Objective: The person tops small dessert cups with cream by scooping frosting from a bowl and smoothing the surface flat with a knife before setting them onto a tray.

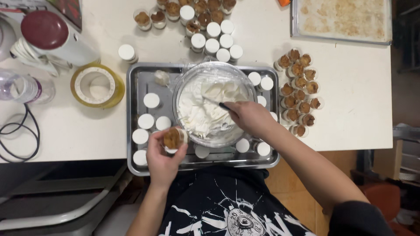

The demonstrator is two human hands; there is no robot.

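The left hand (162,158) is closed around a small clear plastic cup filled with brown crumb (173,139), fingers wrapped about its wall, holding it tilted just over the near edge of the rectangular steel tray (131,109). The right hand (250,117) is curled tight on the dark handle of a slim utensil (218,104), whose working end lies sunk in the white cream; I cannot tell whether it is a spoon or a spatula.

From the head camera, looking straight down: that cream fills a round glass bowl (214,104) with cling film loose about its rim, standing in the middle of the tray. Around the bowl on the tray sit small cups topped flat with white (151,100), on both sides of it. More white-topped cups (213,29) cluster on the white table (350,126) just beyond the tray.

To my eye the work is well along but not finished. A tight group of brown-filled cups without white (299,94) waits right of the tray, and another lot (175,8) stands at the far edge. A roll of yellowish tape (97,86) lies left of the tray, and a crumb-strewn metal baking sheet (343,21) sits at the far right corner.
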